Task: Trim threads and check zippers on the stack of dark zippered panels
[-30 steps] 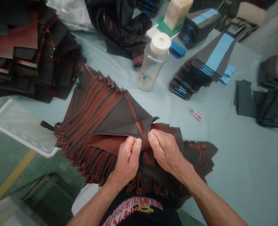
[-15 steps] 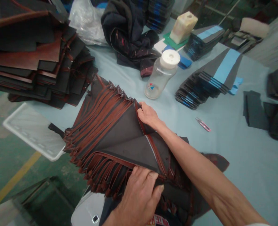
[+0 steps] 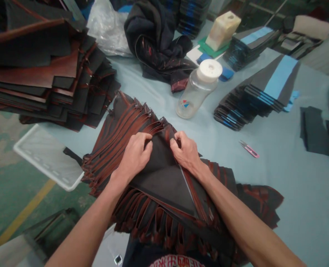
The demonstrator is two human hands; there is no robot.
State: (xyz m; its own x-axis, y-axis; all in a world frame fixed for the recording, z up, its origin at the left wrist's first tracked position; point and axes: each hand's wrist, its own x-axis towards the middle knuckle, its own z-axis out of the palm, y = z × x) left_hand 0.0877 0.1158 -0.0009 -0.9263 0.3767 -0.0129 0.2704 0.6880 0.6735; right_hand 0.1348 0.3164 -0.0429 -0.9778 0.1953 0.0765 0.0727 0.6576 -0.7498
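A fanned stack of dark grey fabric panels with reddish-brown edges lies in front of me, loose threads along its far side. My left hand is over the left part of the top panel, its fingers curled and the thumb close to them, closed on the fabric there. At the panel's far right edge my right hand pinches the brown border between thumb and bent fingers. The fabric right under the fingertips is partly hidden by both hands.
A larger stack of dark and brown pieces stands at the left. Beyond my hands is a clear bottle with a white lid. Blue-striped pieces and pink thread snips lie to the right. A white plastic tray juts out left.
My left hand has moved from the near edge of the stack up and left onto the far part of the top panel. My right hand has shifted slightly nearer along its edge.
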